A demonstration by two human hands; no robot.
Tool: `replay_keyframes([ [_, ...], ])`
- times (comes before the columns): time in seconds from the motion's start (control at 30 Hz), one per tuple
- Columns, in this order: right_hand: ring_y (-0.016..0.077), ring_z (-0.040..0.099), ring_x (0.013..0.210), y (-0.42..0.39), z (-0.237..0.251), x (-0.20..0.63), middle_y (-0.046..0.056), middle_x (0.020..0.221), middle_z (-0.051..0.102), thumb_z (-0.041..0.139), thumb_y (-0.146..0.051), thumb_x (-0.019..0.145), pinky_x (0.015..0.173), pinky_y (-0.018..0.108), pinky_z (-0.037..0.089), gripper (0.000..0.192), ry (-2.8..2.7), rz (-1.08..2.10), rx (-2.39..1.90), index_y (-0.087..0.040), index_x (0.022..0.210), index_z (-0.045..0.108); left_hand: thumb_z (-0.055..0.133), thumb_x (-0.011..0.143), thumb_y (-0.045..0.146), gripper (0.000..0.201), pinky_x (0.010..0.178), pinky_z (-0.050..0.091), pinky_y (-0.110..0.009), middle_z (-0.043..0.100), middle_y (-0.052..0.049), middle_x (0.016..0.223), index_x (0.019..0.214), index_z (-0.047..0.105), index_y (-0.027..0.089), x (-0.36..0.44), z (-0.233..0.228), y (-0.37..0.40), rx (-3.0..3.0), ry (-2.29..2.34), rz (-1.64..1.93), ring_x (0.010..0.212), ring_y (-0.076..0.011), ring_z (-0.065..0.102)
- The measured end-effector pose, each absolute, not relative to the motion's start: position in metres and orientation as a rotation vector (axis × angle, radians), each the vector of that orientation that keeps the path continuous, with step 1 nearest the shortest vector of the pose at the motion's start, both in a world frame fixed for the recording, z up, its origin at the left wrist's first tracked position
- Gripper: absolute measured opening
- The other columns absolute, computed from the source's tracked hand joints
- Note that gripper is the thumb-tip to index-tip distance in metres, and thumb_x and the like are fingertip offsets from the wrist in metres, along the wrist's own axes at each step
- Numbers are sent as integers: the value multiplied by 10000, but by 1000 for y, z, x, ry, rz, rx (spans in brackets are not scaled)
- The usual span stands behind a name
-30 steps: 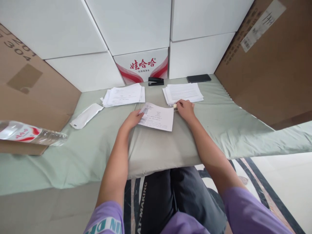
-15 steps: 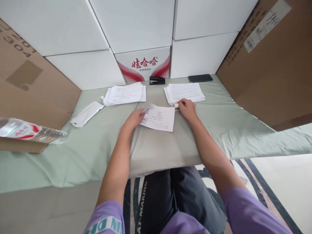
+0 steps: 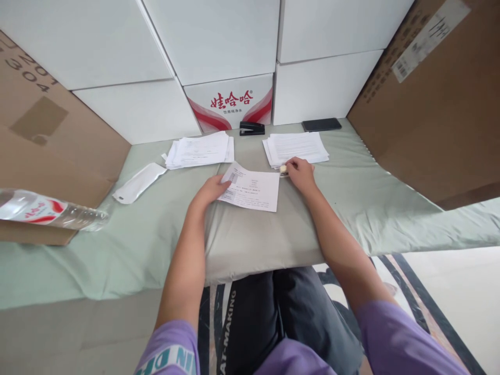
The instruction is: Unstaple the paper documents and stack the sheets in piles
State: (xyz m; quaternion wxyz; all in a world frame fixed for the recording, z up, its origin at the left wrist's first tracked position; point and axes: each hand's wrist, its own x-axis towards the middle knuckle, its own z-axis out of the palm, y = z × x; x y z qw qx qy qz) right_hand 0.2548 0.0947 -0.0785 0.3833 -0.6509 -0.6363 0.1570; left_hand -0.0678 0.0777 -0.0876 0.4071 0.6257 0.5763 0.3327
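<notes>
My left hand (image 3: 212,190) is closed on the left edge of a printed paper sheet (image 3: 255,192), thumb on top and fingers underneath. The sheet's upper left corner curls up, while its right side lies low over the cloth. Just right of the sheet, my right hand (image 3: 300,174) is closed around what looks like a small cream stapler (image 3: 284,171). Only its cream tip and darker base show; my fingers cover the rest. Directly behind that hand lies a stack of printed papers (image 3: 299,147), and a second paper stack (image 3: 200,149) lies to the left.
A black stapler (image 3: 252,128) and a dark phone (image 3: 321,125) lie along the back by the white boxes (image 3: 230,104). On the left are a white packet (image 3: 139,183) and a water bottle (image 3: 50,208). Cardboard boxes (image 3: 433,120) flank the cloth-covered surface (image 3: 258,245).
My left hand has shifted slightly left with the sheet, and its upper left corner has risen a little. My right hand has stayed in place on the small stapler.
</notes>
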Motion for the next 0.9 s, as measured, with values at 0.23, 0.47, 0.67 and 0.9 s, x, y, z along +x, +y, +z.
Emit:
replay_keyframes([
  [0.23, 262, 608, 950, 94, -79, 255, 56, 852, 741, 459, -261, 852, 970, 434, 340, 245, -1636, 393, -1660, -220, 832, 699, 799, 658, 419, 359, 741, 611, -433, 789, -115, 842, 907, 780, 161, -66, -82, 76, 1326, 1369, 830, 787, -325, 747],
  [0.47, 261, 607, 968, 94, -78, 253, 56, 866, 740, 456, -253, 862, 984, 429, 334, 266, -1650, 395, -1675, -218, 836, 718, 786, 712, 371, 343, 875, 584, -539, 775, -177, 873, 935, 778, 111, -53, -78, 72, 1297, 1394, 826, 935, -409, 738],
  [0.67, 267, 591, 1015, 96, -77, 257, 42, 878, 748, 468, -328, 889, 986, 422, 323, 307, -1710, 450, -1674, -229, 893, 759, 707, 781, 334, 302, 910, 600, -450, 789, -122, 954, 1004, 756, 136, -49, -65, 65, 1276, 1455, 743, 985, -327, 745],
  [0.9, 283, 540, 1099, 102, -80, 260, 61, 954, 740, 479, -352, 920, 1014, 449, 303, 293, -1817, 484, -1671, -236, 927, 747, 671, 822, 305, 255, 892, 609, -434, 788, -109, 976, 1002, 749, 143, -47, -62, 62, 1281, 1485, 728, 964, -309, 748],
])
